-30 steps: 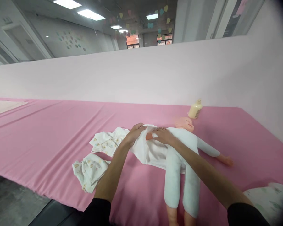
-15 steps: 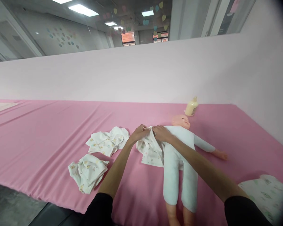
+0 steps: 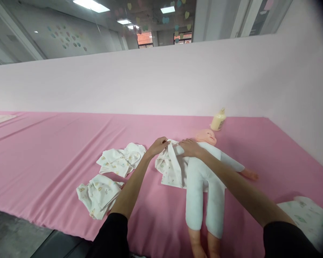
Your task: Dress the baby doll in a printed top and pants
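Note:
A baby doll (image 3: 201, 168) with a white cloth body and pinkish head and feet lies face up, feet towards me. Under its left-side edge as I see it, and partly between its legs, shows a white printed baby shirt (image 3: 168, 168). My left hand (image 3: 158, 146) is closed on the upper edge of this shirt, pinching the fabric. My right hand (image 3: 190, 147) is closed around the doll's arm on that side, by the shoulder; the arm's end is hidden in the shirt. The doll's other arm (image 3: 233, 163) stretches out to the right.
Two bundles of printed white baby clothes, one farther (image 3: 121, 159) and one nearer (image 3: 99, 195), lie on the pink sheet (image 3: 56, 150) at left. A yellowish pump bottle (image 3: 218, 120) stands beyond the doll's head. Another printed cloth (image 3: 304, 218) is at lower right. A white wall (image 3: 123, 86) rises behind.
My right hand has shifted slightly right, towards the doll's shoulder, and the gap between my hands has widened. The shirt's upper edge is spread more between them.

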Motion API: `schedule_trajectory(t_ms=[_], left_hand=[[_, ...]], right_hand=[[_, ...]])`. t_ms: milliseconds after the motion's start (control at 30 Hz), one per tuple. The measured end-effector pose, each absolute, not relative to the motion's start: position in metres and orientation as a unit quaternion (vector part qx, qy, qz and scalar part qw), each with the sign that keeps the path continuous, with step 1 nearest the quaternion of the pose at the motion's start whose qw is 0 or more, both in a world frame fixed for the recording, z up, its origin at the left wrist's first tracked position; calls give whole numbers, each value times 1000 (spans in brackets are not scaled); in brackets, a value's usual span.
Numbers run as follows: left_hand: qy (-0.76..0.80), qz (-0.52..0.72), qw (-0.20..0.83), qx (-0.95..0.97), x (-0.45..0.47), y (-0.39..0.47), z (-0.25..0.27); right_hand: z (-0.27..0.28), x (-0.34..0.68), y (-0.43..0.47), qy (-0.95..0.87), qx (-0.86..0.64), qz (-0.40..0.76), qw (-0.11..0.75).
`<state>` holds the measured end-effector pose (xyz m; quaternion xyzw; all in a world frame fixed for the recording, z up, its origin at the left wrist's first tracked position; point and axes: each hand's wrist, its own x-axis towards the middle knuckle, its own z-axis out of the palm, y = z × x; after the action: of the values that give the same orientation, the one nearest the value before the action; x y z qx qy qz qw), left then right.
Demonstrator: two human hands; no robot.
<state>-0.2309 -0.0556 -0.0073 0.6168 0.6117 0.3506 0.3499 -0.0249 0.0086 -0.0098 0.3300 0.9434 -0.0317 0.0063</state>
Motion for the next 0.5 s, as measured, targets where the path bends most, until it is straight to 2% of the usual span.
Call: schedule_trajectory(t_ms=[167,500], left_hand=[[610,330,341,635,-221,-42,1],[572,287,335,692,-179,20,25]], right_hand=[[-10,-19,16,937,346,-33,18],[-6,-9,15,937,346,-42,-17]])
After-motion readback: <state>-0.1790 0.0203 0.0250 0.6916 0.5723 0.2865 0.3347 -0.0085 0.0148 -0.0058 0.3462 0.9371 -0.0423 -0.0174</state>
